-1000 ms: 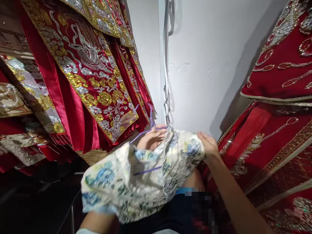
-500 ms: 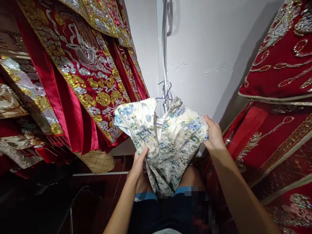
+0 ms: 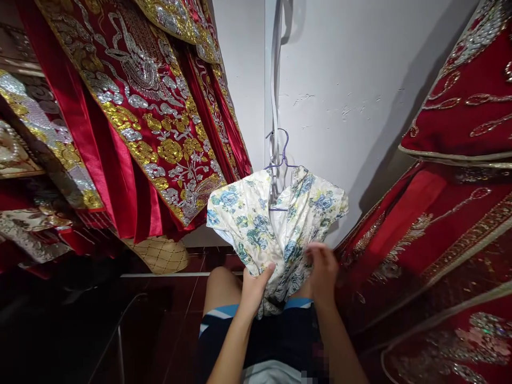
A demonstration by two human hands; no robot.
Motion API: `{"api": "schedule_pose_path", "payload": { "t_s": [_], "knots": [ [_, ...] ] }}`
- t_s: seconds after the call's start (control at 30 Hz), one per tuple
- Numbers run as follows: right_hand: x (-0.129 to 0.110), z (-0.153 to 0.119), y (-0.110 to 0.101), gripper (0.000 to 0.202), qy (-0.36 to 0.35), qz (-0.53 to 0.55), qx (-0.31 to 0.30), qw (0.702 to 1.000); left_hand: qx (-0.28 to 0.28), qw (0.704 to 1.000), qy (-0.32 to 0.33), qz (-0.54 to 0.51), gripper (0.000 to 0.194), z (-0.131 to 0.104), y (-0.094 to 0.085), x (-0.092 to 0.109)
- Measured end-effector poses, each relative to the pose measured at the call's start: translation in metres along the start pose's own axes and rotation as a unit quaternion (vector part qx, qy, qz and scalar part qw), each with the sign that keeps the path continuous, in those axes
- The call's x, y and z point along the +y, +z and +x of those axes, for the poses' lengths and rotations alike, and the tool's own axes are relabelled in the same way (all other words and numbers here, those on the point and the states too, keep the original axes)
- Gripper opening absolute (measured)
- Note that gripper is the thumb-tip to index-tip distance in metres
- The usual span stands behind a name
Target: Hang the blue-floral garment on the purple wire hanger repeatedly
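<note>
A cream floral short-sleeved garment (image 3: 256, 224) with blue flowers and a V neckline hangs on a thin purple hanger (image 3: 283, 160). My left hand (image 3: 256, 288) is closed on the garment's lower left side, thumb on top of the cloth. Beside the garment's right edge is my right hand (image 3: 323, 269), somewhat blurred. Its fingers are loosely bent and apart, pointing toward the cloth, with no grip visible. The garment's lower end bunches up between my knees.
Red robes with gold and silver embroidery (image 3: 168, 138) hang at the left. More red beaded garments (image 3: 432, 213) hang at the right. A white strap (image 3: 275, 80) runs down the pale wall (image 3: 340, 58) behind the hanger. Dark tiles (image 3: 176, 314) cover the floor.
My right hand has let go of the right sleeve and come down and inward beside the garment. My left hand has shifted right and down, still holding the cloth.
</note>
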State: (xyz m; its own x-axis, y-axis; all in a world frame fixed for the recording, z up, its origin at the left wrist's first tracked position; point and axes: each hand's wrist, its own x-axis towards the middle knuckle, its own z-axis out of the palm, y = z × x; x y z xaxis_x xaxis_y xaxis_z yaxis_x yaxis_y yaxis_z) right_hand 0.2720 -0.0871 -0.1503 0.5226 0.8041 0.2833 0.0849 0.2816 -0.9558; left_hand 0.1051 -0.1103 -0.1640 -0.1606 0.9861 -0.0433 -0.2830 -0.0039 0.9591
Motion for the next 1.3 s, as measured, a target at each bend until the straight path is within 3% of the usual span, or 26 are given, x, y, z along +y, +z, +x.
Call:
{"api": "schedule_pose_path", "payload": {
  "t_s": [0.07,0.1,0.13,0.3,0.47,0.83,0.9,0.97,1.03,1.1,1.17,1.23,1.3],
  "knots": [
    [-0.004,-0.013,0.01,0.039,0.082,-0.029,-0.265,0.96,-0.004,1.0,0.013,0.006,0.056,-0.002,0.002,0.001],
    [-0.007,-0.015,0.013,0.043,0.106,-0.045,-0.35,0.93,-0.005,1.0,0.022,0.011,0.055,-0.003,0.001,0.002],
    [-0.01,-0.016,0.014,0.047,0.116,-0.059,-0.393,0.91,-0.006,0.999,0.031,0.018,0.053,-0.004,0.0,0.004],
    [-0.016,-0.013,0.008,0.051,0.091,-0.099,-0.373,0.918,-0.008,0.998,0.05,0.049,0.049,-0.007,-0.002,0.01],
    [-0.015,-0.014,0.003,0.05,0.089,-0.16,-0.333,0.925,-0.018,0.993,0.074,0.09,0.04,-0.013,0.004,0.0],
    [-0.019,-0.018,0.005,0.041,0.068,-0.083,-0.323,0.94,0.001,0.986,0.086,0.145,0.032,-0.015,0.001,-0.014],
    [-0.018,-0.016,0.003,0.039,0.078,-0.074,-0.299,0.948,0.033,0.985,0.094,0.144,0.041,-0.013,-0.002,-0.017],
    [-0.019,-0.014,0.001,0.034,0.089,-0.063,-0.286,0.952,0.107,0.973,0.138,0.148,0.057,-0.012,-0.005,-0.017],
    [-0.021,-0.012,-0.001,0.029,0.105,-0.043,-0.29,0.95,0.192,0.942,0.225,0.155,0.073,-0.012,-0.005,-0.015],
    [-0.024,-0.012,-0.001,0.027,0.121,-0.017,-0.302,0.945,0.222,0.905,0.316,0.177,0.074,-0.013,-0.002,-0.012],
    [-0.027,-0.013,0.001,0.027,0.124,0.004,-0.325,0.938,0.152,0.901,0.348,0.209,0.06,-0.014,0.004,-0.011],
    [-0.03,-0.016,0.003,0.026,0.121,0.022,-0.356,0.927,0.052,0.922,0.311,0.224,0.049,-0.012,0.011,-0.013],
    [-0.033,-0.018,0.005,0.024,0.123,0.035,-0.385,0.914,-0.006,0.943,0.254,0.213,0.036,-0.009,0.018,-0.015]
  ]
}}
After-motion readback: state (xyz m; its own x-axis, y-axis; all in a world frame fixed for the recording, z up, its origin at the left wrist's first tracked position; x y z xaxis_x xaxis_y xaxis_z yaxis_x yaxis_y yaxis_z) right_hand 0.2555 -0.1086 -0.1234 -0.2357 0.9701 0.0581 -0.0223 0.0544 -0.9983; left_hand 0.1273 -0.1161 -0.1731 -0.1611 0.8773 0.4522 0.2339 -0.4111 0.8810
